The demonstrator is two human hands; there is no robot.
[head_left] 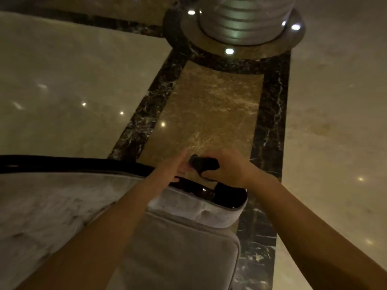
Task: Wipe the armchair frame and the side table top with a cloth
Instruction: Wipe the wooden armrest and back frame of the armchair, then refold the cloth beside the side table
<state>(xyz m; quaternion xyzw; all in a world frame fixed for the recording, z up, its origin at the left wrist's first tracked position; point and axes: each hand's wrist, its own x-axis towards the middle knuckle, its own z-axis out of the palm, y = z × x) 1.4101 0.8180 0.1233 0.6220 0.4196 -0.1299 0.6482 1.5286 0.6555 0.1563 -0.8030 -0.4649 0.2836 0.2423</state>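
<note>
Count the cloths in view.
1. The cloth is gripped in the right hand, just above the frame, beside the open left hand. Others may be out of view.

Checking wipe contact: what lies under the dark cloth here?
The cloth, gripped by the right hand, hangs over the armchair's glossy dark frame, with marble floor beyond. The left hand covers some frame beside it; whether the cloth's tail touches is unclear.

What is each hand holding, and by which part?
Right hand grips the dark cloth by its bunched middle; a tail dangles. Left hand holds nothing, fingers straight.
</note>
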